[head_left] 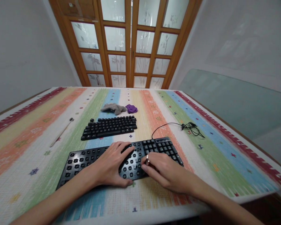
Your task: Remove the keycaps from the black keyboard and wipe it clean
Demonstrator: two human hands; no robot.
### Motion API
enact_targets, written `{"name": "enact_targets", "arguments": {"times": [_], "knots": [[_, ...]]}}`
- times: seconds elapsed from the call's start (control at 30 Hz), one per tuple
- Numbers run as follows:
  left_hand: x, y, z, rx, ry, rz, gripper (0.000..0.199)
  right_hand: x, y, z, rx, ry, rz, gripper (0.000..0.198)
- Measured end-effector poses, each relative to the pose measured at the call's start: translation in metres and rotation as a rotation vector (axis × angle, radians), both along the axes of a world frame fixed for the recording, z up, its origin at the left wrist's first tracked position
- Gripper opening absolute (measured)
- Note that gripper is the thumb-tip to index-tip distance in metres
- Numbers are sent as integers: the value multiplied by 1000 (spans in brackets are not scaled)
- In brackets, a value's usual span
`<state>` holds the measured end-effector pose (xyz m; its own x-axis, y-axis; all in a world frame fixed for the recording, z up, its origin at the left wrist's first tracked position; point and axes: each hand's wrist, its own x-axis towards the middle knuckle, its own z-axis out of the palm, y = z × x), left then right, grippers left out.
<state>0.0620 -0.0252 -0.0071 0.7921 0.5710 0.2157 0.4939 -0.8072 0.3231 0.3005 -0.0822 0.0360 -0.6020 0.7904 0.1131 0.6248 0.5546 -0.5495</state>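
A black keyboard [131, 162] lies tilted on the striped cloth. Its left and middle parts are bare of keycaps, while keycaps remain on its right end. My left hand [113, 162] spans the bare middle, holding the keyboard with its thumb at the near edge and fingers across the top. Closed in a pinch, my right hand [165, 168] is over the keyboard beside the remaining keys. A small shiny metal piece [147, 160] shows at its fingers; whether it is a tool or a ring I cannot tell. Removed black keycaps [110, 126] lie in rows beyond the keyboard.
Beyond the keycaps sit a grey cloth [113, 108] and a purple cloth [131, 108]. A thin brush [62, 132] lies to the left. The keyboard's bundled cable [192, 127] rests at right. The striped tablecloth [224, 156] reaches the table's near edge.
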Motion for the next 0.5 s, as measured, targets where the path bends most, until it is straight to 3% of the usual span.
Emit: {"name": "enact_targets", "arguments": {"times": [0.13,0.33,0.5], "knots": [[-8,1,-1,0,10,5,94,-4,18,2,-118,68,-36,30],[-15,2,-1,-19,6,12,95,-10,31,-4,-168,96,-84,32],[-17,3,0,-21,19,4,97,-5,43,-14,-386,243,-103,32]]}}
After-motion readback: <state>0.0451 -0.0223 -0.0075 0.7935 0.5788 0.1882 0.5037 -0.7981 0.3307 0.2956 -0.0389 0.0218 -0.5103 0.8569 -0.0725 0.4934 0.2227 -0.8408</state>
